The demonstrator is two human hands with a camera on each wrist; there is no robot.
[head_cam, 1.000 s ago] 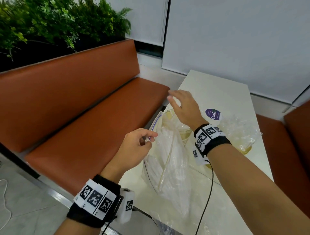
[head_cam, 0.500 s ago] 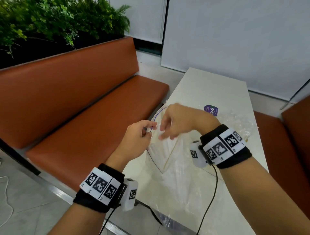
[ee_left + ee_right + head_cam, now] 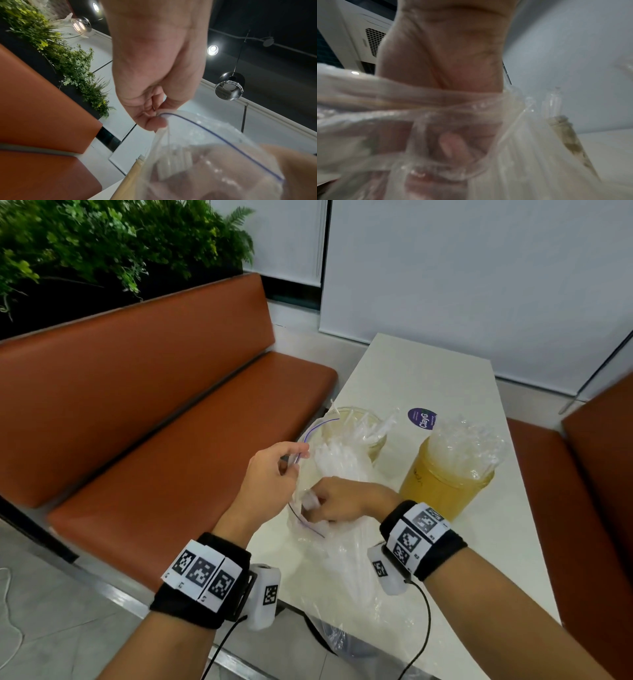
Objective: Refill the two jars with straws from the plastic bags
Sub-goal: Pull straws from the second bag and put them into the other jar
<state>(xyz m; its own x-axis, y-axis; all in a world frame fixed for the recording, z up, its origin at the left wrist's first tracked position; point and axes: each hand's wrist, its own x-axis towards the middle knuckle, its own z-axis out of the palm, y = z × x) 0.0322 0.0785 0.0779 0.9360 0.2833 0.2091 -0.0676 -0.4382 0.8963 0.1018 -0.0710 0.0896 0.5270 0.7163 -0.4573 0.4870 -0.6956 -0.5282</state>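
The left hand (image 3: pixel 270 474) pinches the bag's (image 3: pixel 346 563) zip rim between thumb and fingers (image 3: pixel 154 122). The right hand (image 3: pixel 337 501) is inside the bag mouth, fingers (image 3: pixel 452 146) curled around straws (image 3: pixel 173 161). The bag lies on the counter (image 3: pixel 428 371) below both hands.

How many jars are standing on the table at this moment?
2. One jar stands right of the hands, full of straws; the other jar stands behind the plastic bag, partly hidden by it.

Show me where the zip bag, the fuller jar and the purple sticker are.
zip bag (image 3: pixel 346 563), head view, on its clear side below the hands.
fuller jar (image 3: pixel 442 491), head view, on its yellowish wall.
purple sticker (image 3: pixel 422 418), head view, on its middle, on the table.
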